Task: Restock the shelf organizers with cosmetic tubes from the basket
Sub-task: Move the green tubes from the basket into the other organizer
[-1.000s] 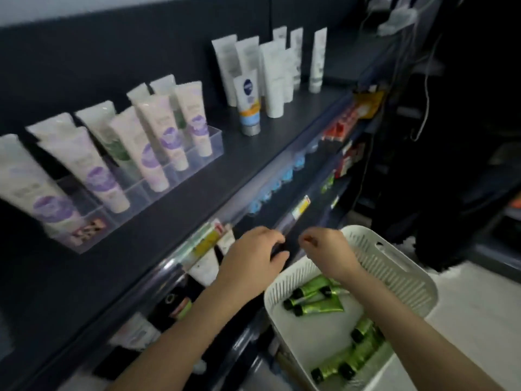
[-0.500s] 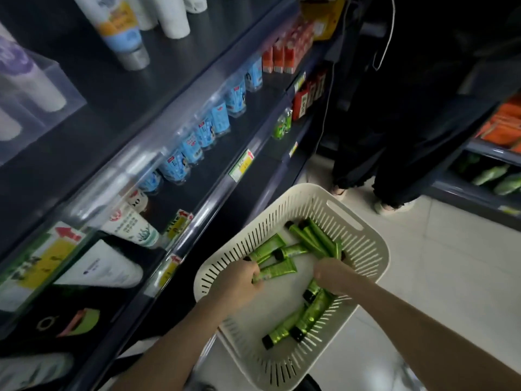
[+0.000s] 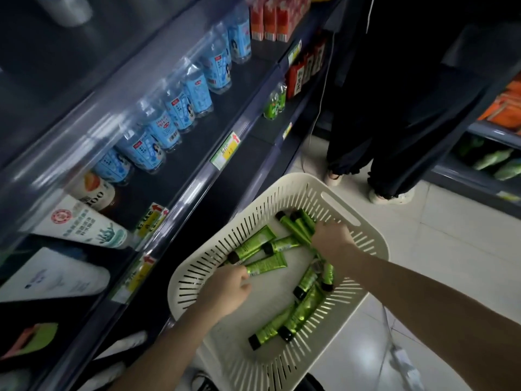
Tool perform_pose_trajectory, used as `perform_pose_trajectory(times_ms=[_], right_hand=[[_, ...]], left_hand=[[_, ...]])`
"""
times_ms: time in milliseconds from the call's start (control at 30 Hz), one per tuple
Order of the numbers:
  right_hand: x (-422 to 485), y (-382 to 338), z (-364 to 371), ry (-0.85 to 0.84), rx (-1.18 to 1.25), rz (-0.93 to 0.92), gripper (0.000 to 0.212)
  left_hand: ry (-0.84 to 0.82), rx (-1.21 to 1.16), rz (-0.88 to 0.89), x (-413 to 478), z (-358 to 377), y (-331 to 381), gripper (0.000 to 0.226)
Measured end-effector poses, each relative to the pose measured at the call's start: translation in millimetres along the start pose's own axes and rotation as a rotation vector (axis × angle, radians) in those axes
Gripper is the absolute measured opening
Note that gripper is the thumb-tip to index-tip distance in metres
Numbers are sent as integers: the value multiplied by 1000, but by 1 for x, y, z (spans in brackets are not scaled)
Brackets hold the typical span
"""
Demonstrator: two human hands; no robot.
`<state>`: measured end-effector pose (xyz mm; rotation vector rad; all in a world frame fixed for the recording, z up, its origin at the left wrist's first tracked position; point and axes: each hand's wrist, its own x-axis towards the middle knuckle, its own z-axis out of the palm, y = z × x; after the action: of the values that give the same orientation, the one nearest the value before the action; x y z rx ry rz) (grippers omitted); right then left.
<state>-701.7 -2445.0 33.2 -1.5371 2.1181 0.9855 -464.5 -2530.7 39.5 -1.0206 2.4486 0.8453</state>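
In the basket (lower centre), the left hand pinches one green tube; the right hand clasps a tube bunch.

black-capped green tubes; cream slotted basket; blue-labelled bottles; orange-red cartons.

The cream slotted plastic basket sits in front of you, just right of the dark metal shelf unit. In it lie green plastic cosmetic tubes with black caps: some at the far wall under your right hand, some in the middle by your left hand, and some along the near right wall. Clear plastic bottles with blue labels stand in a row on the shelf to your left. Behind the basket, a person in dark trousers stands on the pale tiled floor.
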Motion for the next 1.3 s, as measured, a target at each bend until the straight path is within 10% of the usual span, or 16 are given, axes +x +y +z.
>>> perform_pose_trajectory(times_ms=[467,833,1300], right_hand=[[-8,9,4,143,881,6,18],[-17,12,5,251,1040,73,12],[-23,13,-34,313,1027,1,12]], left_hand=[[94,130,-54,49,23,-4,14],[99,326,-168,86,53,8,31],[5,-365,-211,64,3,16,23]])
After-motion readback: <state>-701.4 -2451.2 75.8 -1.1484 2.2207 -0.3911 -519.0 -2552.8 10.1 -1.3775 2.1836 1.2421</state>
